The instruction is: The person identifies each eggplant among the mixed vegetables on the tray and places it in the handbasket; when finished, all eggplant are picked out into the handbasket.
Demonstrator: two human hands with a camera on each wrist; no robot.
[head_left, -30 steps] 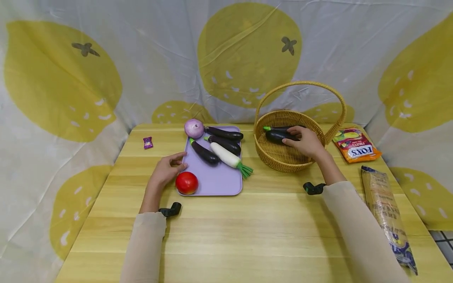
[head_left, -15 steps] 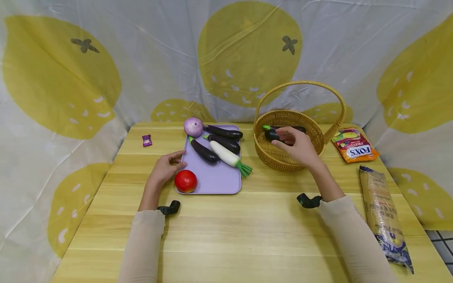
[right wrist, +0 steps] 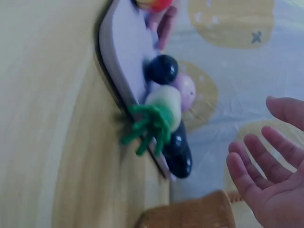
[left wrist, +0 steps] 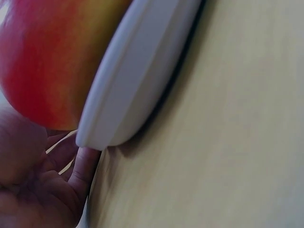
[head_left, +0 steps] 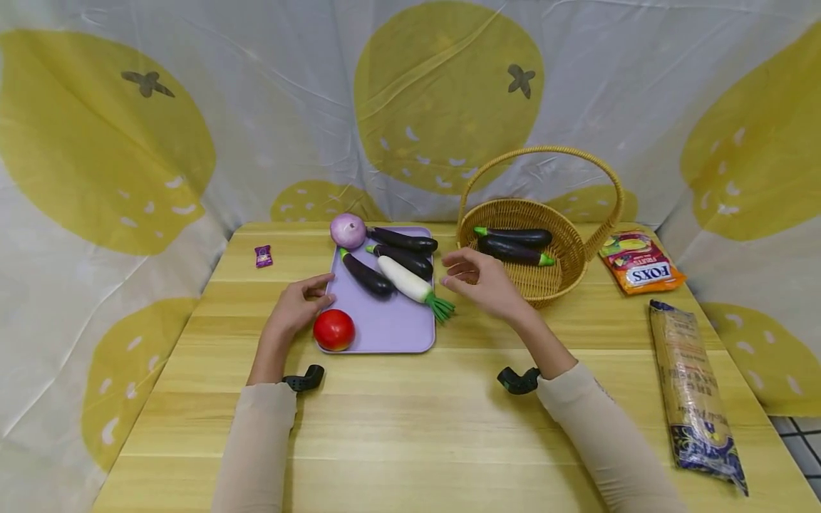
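- The right hand [head_left: 481, 281] hangs between basket and tray, just beside the white radish's leafy end, thumb and fingers apart and nothing in its grip.
- The left hand [head_left: 298, 306] is loosely bent at the left rim of the lilac tray [head_left: 398, 336], fingertips by the edge; the wrist view is dim and half blocked by the tomato [head_left: 334, 329], so how firmly they touch is hard to say.
- Three eggplants [head_left: 404, 260] lie on the tray with the white radish [head_left: 399, 276] between the middle and nearest ones; two further eggplants [head_left: 513, 251] lie side by side in the wicker basket [head_left: 561, 286].
- The eggplants look smooth and glossy, so I judge them fairly light, firm and inclined to slip or roll; pinch across the thick middle, from above, rather than by the narrow green cap.
- The radish looks firm too, but its green leaves, which overhang the tray's right rim, seem the bendier part; hold the white body.
- The onion [head_left: 348, 231] and tomato, round and shiny, would probably roll if nudged; cup them with spread fingers.
- The tray seems thin and stiff; a light touch at its rim should steady it.
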